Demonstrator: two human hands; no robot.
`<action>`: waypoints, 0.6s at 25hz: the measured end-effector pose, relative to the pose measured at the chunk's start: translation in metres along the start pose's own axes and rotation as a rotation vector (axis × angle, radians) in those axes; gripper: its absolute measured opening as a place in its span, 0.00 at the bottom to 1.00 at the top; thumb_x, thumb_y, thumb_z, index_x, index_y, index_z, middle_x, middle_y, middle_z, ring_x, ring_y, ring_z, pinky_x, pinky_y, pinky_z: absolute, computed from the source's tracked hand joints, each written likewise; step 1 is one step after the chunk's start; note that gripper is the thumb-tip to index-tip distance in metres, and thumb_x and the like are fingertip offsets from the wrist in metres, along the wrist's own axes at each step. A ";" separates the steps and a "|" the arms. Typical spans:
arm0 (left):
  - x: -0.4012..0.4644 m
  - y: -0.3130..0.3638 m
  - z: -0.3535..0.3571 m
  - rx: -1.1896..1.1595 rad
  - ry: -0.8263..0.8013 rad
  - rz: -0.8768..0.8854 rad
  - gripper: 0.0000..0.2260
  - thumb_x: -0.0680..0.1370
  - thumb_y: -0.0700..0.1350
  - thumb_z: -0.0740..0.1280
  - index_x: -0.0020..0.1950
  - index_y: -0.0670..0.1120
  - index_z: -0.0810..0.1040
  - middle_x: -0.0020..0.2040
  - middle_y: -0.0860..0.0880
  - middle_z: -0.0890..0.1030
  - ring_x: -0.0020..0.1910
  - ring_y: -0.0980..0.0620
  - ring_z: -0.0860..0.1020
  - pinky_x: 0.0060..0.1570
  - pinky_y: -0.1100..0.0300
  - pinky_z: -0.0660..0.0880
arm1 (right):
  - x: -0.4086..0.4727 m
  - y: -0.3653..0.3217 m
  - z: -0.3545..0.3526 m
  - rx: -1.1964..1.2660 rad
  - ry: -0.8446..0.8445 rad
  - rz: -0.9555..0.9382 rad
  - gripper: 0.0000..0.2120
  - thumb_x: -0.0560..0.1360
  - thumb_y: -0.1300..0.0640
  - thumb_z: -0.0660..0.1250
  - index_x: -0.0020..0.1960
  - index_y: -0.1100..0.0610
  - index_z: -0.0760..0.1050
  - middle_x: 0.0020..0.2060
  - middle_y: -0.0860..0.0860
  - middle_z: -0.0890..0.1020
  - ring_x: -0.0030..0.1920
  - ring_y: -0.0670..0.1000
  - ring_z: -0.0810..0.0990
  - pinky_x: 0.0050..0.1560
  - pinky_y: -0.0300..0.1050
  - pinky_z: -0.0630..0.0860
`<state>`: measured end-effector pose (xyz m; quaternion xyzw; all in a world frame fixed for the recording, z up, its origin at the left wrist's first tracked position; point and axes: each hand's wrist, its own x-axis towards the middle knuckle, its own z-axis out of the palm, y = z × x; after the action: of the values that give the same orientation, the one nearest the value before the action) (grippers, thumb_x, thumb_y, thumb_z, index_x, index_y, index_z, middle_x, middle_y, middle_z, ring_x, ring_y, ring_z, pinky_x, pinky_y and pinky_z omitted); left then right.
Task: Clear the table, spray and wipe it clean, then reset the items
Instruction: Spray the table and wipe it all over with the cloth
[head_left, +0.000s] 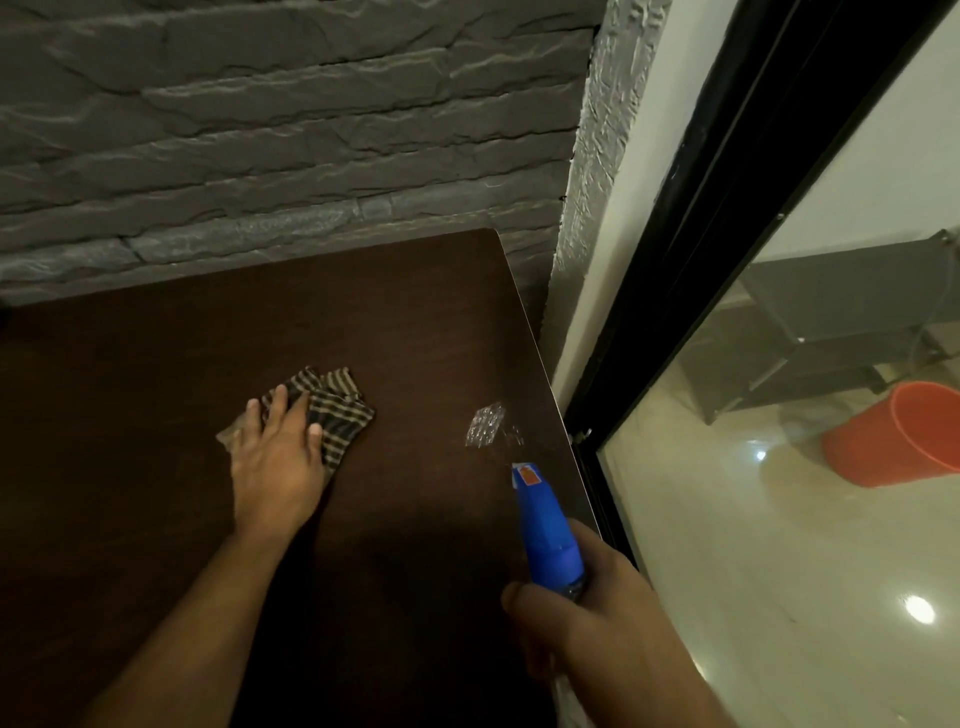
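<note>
Right hand (587, 618) grips spray bottle (548, 530), contents unseen.

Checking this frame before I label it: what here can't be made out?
Head view:
- Spray bottle: body hidden by the right hand.
- Cloth: part covered by the left hand.
- Table: cut off at the left and bottom edges.
- Bucket: cut off at the right edge.

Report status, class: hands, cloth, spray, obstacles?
Left hand flat on striped cloth. Right hand grips blue spray bottle. Wet patch on table; nothing blocking.
</note>
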<state>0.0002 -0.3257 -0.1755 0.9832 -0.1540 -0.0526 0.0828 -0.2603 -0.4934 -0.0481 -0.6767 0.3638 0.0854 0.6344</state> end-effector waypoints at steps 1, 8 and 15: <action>0.007 0.011 0.001 -0.024 -0.007 0.001 0.22 0.83 0.50 0.54 0.77 0.49 0.60 0.79 0.47 0.56 0.78 0.43 0.50 0.74 0.44 0.52 | 0.004 0.001 0.002 -0.003 0.019 -0.003 0.18 0.57 0.48 0.70 0.46 0.45 0.74 0.33 0.52 0.81 0.31 0.49 0.80 0.41 0.51 0.81; 0.020 0.027 0.011 -0.048 -0.011 0.052 0.22 0.83 0.51 0.53 0.77 0.51 0.60 0.79 0.49 0.55 0.78 0.45 0.48 0.75 0.44 0.51 | 0.021 -0.004 0.009 0.091 0.043 0.076 0.17 0.57 0.52 0.71 0.45 0.43 0.76 0.27 0.52 0.80 0.27 0.51 0.79 0.35 0.48 0.78; 0.018 0.028 0.010 -0.047 -0.007 0.074 0.22 0.83 0.52 0.52 0.77 0.50 0.60 0.79 0.48 0.55 0.78 0.45 0.48 0.74 0.44 0.51 | 0.026 -0.022 0.015 0.081 -0.017 0.101 0.15 0.67 0.57 0.72 0.50 0.46 0.73 0.32 0.50 0.81 0.28 0.47 0.79 0.34 0.42 0.76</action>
<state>0.0077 -0.3594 -0.1813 0.9745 -0.1893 -0.0563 0.1070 -0.2235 -0.4906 -0.0485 -0.6304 0.3952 0.1082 0.6593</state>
